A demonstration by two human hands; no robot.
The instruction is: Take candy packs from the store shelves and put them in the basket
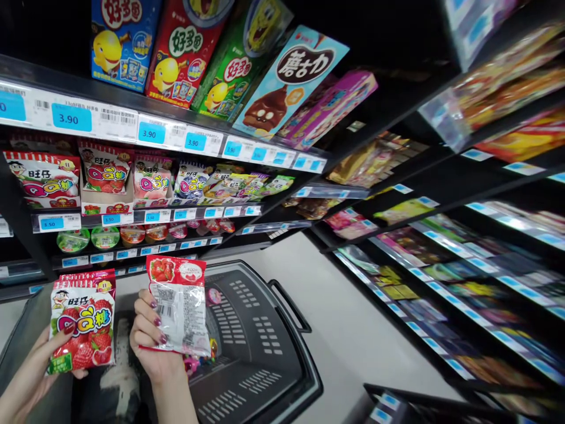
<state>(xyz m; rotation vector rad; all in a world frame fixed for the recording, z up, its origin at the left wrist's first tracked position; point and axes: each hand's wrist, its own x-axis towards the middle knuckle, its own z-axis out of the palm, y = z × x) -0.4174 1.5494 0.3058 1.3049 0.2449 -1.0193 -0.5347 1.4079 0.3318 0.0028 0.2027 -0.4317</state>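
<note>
My left hand (42,359) grips a bag of strawberry gummies (83,324) at its lower left, thumb across the front. The bag's printed front, with strawberries and a cartoon child, faces me. In my right hand (150,330) is a second gummy bag (183,306), its back with a barcode and small print turned toward me. The fingers of that hand wrap over its left side. Both bags are held upright, side by side and apart, above a dark shopping basket (247,330). Some small colourful items (198,359) lie in the basket, partly hidden by my right arm.
Ahead, a shelf carries similar gummy bags (106,168) in display trays. Snack boxes (180,53) stand on the shelf above, and round jelly cups (106,237) sit below. Shelving with blurred packets (463,253) runs along the right. Pale floor (353,330) lies between.
</note>
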